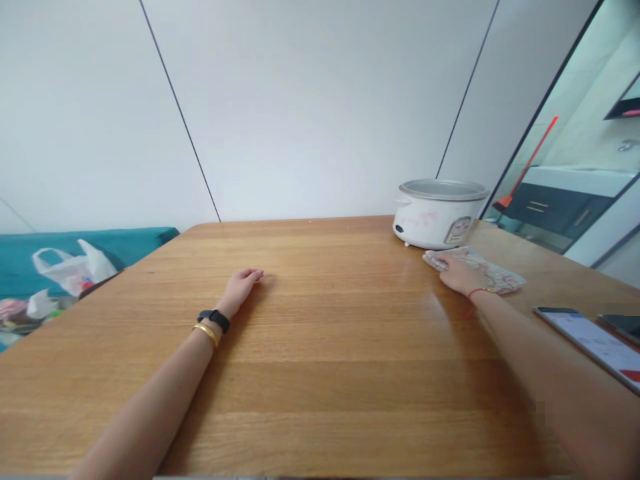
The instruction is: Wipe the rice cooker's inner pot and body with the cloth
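My right hand (pixel 459 273) is on a patterned cloth (pixel 493 268), its fingers pressed onto the near left part. The cloth lies folded on the wooden table (pixel 310 387), just in front of a white rice cooker (pixel 425 217) without a lid. A red string circles my right wrist. My left hand (pixel 243 288) rests at the left-middle of the table, loosely closed with the fingers together, and no object shows in it. On the left wrist are a black band (pixel 214 320) and a gold bangle (pixel 206 333).
A phone (pixel 590 340) with a lit screen lies at the right, beside my forearm, with a dark device (pixel 623 327) next to it. Behind the table stands a white wall (pixel 310 107). Off to the left, a white plastic bag (pixel 75 270) sits on a teal seat (pixel 145 243).
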Action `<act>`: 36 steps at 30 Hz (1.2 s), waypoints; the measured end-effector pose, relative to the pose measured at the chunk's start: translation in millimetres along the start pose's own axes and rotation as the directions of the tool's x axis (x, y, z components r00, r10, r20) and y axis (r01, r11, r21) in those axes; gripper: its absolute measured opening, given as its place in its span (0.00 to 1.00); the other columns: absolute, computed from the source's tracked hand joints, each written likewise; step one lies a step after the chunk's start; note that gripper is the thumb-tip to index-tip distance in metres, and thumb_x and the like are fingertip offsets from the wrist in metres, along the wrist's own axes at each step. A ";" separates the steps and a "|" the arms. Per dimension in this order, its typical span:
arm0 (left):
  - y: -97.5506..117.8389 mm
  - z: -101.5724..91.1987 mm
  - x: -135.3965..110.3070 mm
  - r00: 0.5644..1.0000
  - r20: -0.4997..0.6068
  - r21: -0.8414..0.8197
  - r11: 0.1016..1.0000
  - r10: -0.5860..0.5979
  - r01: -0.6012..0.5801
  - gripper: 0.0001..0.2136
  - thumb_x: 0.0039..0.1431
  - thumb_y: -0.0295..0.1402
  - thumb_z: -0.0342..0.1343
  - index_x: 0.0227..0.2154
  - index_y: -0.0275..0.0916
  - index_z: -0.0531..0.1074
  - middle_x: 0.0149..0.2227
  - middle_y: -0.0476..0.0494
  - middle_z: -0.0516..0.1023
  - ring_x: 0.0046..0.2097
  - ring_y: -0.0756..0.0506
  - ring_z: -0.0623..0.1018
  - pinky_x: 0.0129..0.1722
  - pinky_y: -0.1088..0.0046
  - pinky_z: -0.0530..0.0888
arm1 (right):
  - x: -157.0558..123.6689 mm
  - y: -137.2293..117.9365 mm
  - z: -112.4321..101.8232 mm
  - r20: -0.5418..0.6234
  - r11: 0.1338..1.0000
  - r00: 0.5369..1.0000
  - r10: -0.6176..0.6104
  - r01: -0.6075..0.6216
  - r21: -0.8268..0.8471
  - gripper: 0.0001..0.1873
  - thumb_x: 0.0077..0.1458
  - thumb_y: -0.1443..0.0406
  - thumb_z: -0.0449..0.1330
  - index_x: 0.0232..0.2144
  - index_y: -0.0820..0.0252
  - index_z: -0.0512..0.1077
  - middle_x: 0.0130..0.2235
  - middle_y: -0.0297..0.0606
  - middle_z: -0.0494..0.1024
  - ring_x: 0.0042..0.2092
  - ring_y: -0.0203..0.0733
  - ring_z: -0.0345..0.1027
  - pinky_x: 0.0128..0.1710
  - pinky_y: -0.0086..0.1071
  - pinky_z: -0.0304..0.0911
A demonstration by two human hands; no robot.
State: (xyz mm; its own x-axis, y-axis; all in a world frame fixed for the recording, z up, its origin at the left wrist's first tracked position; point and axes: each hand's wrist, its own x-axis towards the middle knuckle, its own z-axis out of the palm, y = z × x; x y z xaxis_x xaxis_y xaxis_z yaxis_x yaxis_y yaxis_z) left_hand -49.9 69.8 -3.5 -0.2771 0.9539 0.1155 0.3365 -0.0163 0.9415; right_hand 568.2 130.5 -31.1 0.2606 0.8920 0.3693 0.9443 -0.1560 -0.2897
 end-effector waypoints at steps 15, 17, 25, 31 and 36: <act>3.6 4.7 -3.8 0.974 -0.222 -0.133 0.991 -0.042 0.012 0.14 0.45 0.41 0.60 0.31 0.37 0.79 0.35 0.39 0.84 0.37 0.42 0.81 0.39 0.68 0.75 | -48.0 -129.7 19.6 0.198 0.347 0.962 0.189 -0.254 0.903 0.06 0.47 0.68 0.62 0.32 0.59 0.74 0.27 0.35 0.78 0.27 0.36 0.72 0.28 0.27 0.67; 6.0 4.4 -5.3 0.970 -0.235 -0.177 0.984 -0.066 0.024 0.14 0.44 0.40 0.60 0.32 0.36 0.78 0.34 0.39 0.83 0.34 0.44 0.79 0.35 0.70 0.74 | -51.0 -127.3 20.2 0.185 0.365 0.970 0.155 -0.230 0.902 0.06 0.47 0.67 0.62 0.32 0.59 0.75 0.27 0.36 0.79 0.28 0.35 0.72 0.28 0.26 0.67; 10.9 3.1 -5.8 0.975 -0.200 -0.170 0.983 -0.098 0.064 0.14 0.41 0.38 0.61 0.30 0.35 0.78 0.30 0.40 0.80 0.31 0.46 0.77 0.25 0.76 0.66 | -54.4 -130.6 12.0 0.159 0.439 0.983 0.093 -0.184 0.879 0.07 0.48 0.64 0.64 0.33 0.59 0.75 0.29 0.37 0.79 0.29 0.36 0.72 0.29 0.28 0.68; 18.4 7.3 -1.2 0.944 -0.307 -0.275 0.961 -0.120 0.033 0.15 0.38 0.40 0.61 0.29 0.36 0.76 0.29 0.44 0.77 0.25 0.51 0.68 0.21 0.77 0.59 | -60.4 -142.7 8.4 0.252 0.300 0.967 0.044 -0.253 0.920 0.11 0.48 0.60 0.68 0.33 0.59 0.74 0.27 0.36 0.78 0.25 0.35 0.69 0.23 0.27 0.63; 14.2 10.4 -6.5 0.984 -0.174 -0.250 0.968 -0.024 -0.020 0.17 0.39 0.43 0.64 0.29 0.35 0.77 0.27 0.46 0.75 0.25 0.52 0.67 0.22 0.77 0.59 | -63.0 -142.8 12.8 0.252 0.317 0.966 0.058 -0.257 0.913 0.10 0.48 0.61 0.68 0.32 0.60 0.74 0.26 0.36 0.77 0.25 0.34 0.68 0.24 0.26 0.63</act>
State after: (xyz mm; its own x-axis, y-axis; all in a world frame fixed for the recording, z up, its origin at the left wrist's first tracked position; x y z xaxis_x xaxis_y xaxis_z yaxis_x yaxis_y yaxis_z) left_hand -34.0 66.5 5.9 -0.4374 0.8874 0.1459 0.1068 -0.1098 0.9882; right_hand 414.3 102.1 -24.3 0.2561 0.9595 0.1178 0.0494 0.1087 -0.9928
